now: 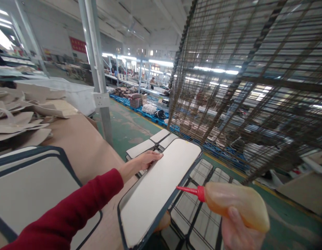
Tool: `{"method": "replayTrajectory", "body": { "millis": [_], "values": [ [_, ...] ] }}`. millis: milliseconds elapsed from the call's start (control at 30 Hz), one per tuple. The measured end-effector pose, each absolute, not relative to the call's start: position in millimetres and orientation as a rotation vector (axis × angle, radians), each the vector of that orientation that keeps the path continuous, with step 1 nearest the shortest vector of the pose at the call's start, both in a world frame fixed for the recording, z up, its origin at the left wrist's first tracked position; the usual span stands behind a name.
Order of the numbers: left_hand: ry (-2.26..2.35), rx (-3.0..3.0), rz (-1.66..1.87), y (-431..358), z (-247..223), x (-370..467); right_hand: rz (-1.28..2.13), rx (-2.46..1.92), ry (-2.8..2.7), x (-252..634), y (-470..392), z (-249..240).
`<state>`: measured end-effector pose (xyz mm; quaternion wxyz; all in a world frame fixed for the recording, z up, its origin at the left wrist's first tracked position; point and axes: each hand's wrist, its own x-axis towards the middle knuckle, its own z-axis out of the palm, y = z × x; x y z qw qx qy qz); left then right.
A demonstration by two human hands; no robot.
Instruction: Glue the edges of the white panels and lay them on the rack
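A dark-edged pale panel (161, 187), slanted over the near edge of the table (83, 135), is gripped at its left edge by the left hand (146, 160), partly closed; a bottle (236, 201) is clasped in the curled right hand (239, 229), its red nozzle (188, 190) pointed left at the panel's right edge; whether contact is made cannot be told
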<state>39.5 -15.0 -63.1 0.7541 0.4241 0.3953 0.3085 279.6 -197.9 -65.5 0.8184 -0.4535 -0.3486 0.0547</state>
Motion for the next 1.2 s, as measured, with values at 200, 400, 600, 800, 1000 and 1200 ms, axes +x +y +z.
{"method": "replayTrajectory", "body": {
  "millis": [200, 400, 600, 800, 1000, 1200],
  "values": [
    [0.934, 0.938, 0.669, -10.3, -50.9, 46.6, 0.048, -1.144, -0.838, 300.6, -203.9, -87.8],
    [0.965, 0.949, 0.700, -1.4, -42.8, 51.4, 0.065, -1.128, -0.857, 297.5, -206.3, -89.6],
    [0.968, 0.957, 0.697, 6.8, -36.9, 55.4, 0.157, -1.098, -0.841, 288.1, -209.8, -84.1],
    [0.991, 0.958, 0.693, 16.2, -37.8, 57.8, 0.123, -1.148, -0.804, 276.4, -212.1, -79.6],
    [1.049, 0.954, 0.711, 23.6, -33.6, 60.2, 0.220, -1.093, -0.708, 272.2, -212.2, -84.1],
    [1.128, 0.926, 0.779, 32.4, -31.5, 63.1, 0.401, -1.006, -0.631, 264.4, -210.5, -100.7]
  ]
}}
